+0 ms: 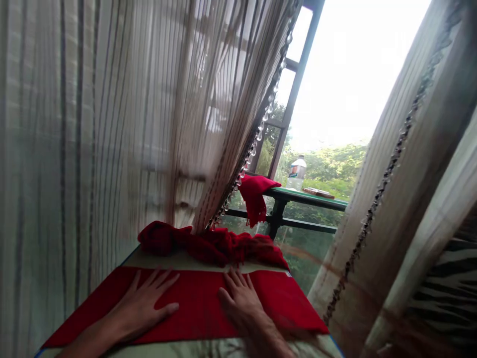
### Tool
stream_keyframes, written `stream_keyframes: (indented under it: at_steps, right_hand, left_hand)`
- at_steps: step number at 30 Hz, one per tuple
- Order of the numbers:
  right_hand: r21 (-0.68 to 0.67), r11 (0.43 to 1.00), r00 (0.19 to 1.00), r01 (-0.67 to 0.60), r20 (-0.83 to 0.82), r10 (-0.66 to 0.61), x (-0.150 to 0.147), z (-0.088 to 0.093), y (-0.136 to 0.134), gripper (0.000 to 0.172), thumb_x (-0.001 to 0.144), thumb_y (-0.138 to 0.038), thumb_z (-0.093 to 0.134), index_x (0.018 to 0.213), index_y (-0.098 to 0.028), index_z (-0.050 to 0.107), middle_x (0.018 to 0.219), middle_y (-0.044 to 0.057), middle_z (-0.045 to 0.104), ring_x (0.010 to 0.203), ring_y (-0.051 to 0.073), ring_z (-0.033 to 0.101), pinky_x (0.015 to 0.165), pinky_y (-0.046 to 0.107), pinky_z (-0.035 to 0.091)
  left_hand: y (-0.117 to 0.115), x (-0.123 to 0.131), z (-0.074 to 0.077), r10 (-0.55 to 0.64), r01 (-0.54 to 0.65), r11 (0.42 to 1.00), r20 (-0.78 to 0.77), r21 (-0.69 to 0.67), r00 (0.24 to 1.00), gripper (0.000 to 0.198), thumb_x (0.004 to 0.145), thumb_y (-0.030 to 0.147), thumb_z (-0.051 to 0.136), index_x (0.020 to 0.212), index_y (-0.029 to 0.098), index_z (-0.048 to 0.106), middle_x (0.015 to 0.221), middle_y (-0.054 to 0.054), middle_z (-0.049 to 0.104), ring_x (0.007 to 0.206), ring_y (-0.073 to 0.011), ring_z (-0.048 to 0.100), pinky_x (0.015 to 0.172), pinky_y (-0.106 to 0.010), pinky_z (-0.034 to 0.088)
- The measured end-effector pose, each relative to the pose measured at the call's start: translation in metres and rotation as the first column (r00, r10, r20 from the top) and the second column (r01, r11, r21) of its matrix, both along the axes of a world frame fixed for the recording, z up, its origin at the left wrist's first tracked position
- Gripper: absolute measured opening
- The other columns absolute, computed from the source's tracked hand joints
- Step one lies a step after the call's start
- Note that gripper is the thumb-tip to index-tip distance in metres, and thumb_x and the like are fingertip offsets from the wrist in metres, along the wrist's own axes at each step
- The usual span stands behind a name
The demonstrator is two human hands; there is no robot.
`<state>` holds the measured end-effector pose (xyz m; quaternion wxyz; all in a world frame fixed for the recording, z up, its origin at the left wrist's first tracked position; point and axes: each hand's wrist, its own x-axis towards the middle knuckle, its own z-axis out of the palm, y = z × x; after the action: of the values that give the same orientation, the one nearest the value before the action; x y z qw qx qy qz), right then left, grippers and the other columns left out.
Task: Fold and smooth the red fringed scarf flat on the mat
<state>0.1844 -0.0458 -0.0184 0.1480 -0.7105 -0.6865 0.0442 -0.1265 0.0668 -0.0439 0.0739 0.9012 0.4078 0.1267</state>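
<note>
A red cloth [197, 303] is spread flat across a pale-covered board [194, 349]. On its left part lies my left hand [145, 303], palm down with the fingers spread. My right hand [242, 293] rests on the cloth to the right of the middle, also flat, its fingertips near the cloth's far edge. Neither hand grips anything. Beyond the cloth, a bunched red scarf [212, 243] lies in a crumpled row along the far end of the board.
Sheer striped curtains [141, 124] with a beaded edge hang close on the left, and another curtain [395, 199] hangs on the right. At the window, a dark railing [313, 197] bears a fringed red cloth [255, 196], a plastic bottle [297, 173] and a small flat object [318, 192].
</note>
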Motion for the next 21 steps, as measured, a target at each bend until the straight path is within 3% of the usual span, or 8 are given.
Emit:
stream_keyframes:
  at_steps: [8, 12, 14, 16, 19, 21]
  right_hand:
    - [-0.024, 0.999, 0.999, 0.039, 0.029, -0.039, -0.004, 0.0, 0.002, 0.065, 0.1, -0.056, 0.036, 0.156, -0.022, 0.041, 0.168, 0.008, 0.033, 0.157, 0.028, 0.022, 0.129, 0.046, 0.015]
    - [-0.032, 0.998, 0.998, 0.054, 0.019, -0.053, -0.004, -0.001, 0.005, 0.064, 0.1, -0.053, 0.035, 0.156, -0.02, 0.041, 0.168, 0.01, 0.031, 0.157, 0.029, 0.021, 0.129, 0.049, 0.012]
    - [-0.033, 0.999, 0.999, 0.034, 0.011, -0.034, -0.006, 0.003, 0.003, 0.066, 0.101, -0.055, 0.034, 0.156, -0.019, 0.04, 0.169, 0.012, 0.028, 0.158, 0.03, 0.018, 0.129, 0.053, 0.012]
    - [-0.027, 0.999, 1.0, -0.022, 0.003, 0.022, -0.009, 0.011, 0.0, 0.069, 0.1, -0.061, 0.034, 0.157, -0.022, 0.037, 0.171, 0.011, 0.023, 0.159, 0.029, 0.014, 0.129, 0.054, 0.009]
    - [-0.03, 0.989, 0.989, -0.145, -0.016, 0.144, -0.018, 0.021, 0.001, 0.073, 0.098, -0.069, 0.034, 0.158, -0.029, 0.035, 0.172, 0.005, 0.019, 0.159, 0.026, 0.01, 0.129, 0.054, 0.006]
    - [-0.042, 0.976, 0.977, -0.213, -0.034, 0.212, -0.024, 0.022, 0.006, 0.074, 0.097, -0.072, 0.033, 0.158, -0.03, 0.034, 0.172, 0.005, 0.019, 0.159, 0.026, 0.012, 0.129, 0.055, 0.009]
  left_hand:
    - [0.019, -0.062, 0.012, 0.215, -0.215, 0.977, -0.023, -0.006, 0.976, 0.074, 0.096, 0.072, 0.044, 0.157, 0.03, 0.043, 0.164, -0.009, 0.035, 0.154, -0.0411, 0.023, 0.121, -0.069, 0.007]
    - [0.023, -0.068, 0.02, 0.245, -0.245, 0.969, -0.028, -0.02, 0.969, 0.074, 0.094, 0.07, 0.048, 0.155, 0.029, 0.047, 0.164, -0.01, 0.036, 0.154, -0.042, 0.023, 0.119, -0.072, 0.008]
    - [0.025, -0.058, 0.031, 0.25, -0.25, 0.968, -0.008, -0.016, 0.968, 0.074, 0.094, 0.069, 0.048, 0.154, 0.025, 0.05, 0.163, -0.013, 0.038, 0.153, -0.0448, 0.023, 0.117, -0.075, 0.009]
    - [0.028, -0.038, 0.049, 0.225, -0.226, 0.974, 0.039, 0.007, 0.973, 0.072, 0.098, 0.065, 0.042, 0.154, 0.021, 0.05, 0.162, -0.015, 0.039, 0.152, -0.0432, 0.028, 0.118, -0.071, 0.017]
    - [0.03, 0.007, 0.074, 0.097, -0.102, 0.994, 0.107, 0.045, 0.99, 0.058, 0.104, 0.052, 0.037, 0.149, 0.02, 0.056, 0.152, -0.012, 0.056, 0.14, -0.03, 0.052, 0.116, -0.045, 0.037]
    - [0.028, 0.039, 0.081, -0.008, 0.004, 0.999, 0.1, 0.041, 0.995, 0.048, 0.102, 0.047, 0.046, 0.139, 0.023, 0.064, 0.14, -0.008, 0.067, 0.127, -0.0272, 0.063, 0.109, -0.037, 0.044]
